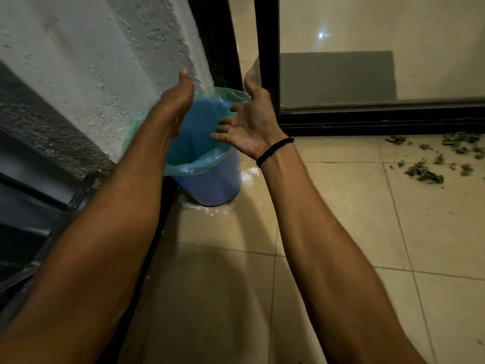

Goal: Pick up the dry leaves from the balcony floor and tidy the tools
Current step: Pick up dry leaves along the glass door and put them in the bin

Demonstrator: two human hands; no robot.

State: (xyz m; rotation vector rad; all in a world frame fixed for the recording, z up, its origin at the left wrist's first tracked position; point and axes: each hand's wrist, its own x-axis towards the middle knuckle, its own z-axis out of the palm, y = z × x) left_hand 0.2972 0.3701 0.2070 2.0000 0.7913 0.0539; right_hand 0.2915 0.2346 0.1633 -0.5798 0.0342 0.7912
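Observation:
A blue bin (210, 185) lined with a green plastic bag (202, 164) stands on the tiled floor in the corner by the wall. My left hand (174, 103) hovers over the bin's left side, edge-on, fingers straight and empty. On the other side my right hand (249, 122) is held palm up above the rim, fingers spread and relaxed, with nothing in it; a black band circles its wrist. Dry green-brown leaves (430, 166) lie scattered on the tiles at the far right. No tools are in view.
A rough white wall (105, 61) rises at the left, with a dark metal railing (34, 206) below it. A black-framed sliding glass door (367, 116) closes the back; a grey mat (338, 77) lies behind the glass. White dust (249, 177) rings the bin's base.

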